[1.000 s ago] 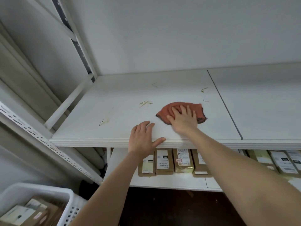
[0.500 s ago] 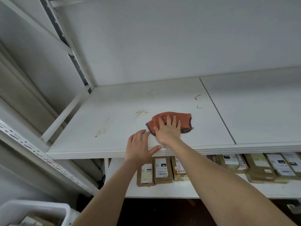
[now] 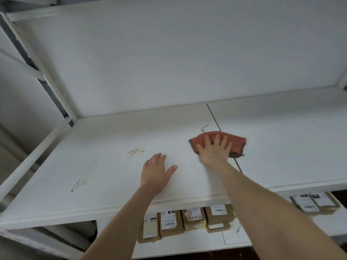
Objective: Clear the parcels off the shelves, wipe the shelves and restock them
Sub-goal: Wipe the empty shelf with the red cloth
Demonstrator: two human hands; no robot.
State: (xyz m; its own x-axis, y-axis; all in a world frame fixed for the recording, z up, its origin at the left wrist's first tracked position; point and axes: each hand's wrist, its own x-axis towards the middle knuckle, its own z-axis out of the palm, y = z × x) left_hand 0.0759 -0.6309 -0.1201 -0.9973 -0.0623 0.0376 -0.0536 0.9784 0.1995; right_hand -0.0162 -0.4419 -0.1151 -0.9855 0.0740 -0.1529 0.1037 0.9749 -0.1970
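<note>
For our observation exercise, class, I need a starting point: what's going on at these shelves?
A person is wiping the upper shelf. Their right hand presses a red cloth flat over the seam between two boards, while the left hand rests flat on the shelf nearer the front edge. Yellowish marks remain to the left. Parcels sit on the lower shelf.
</note>
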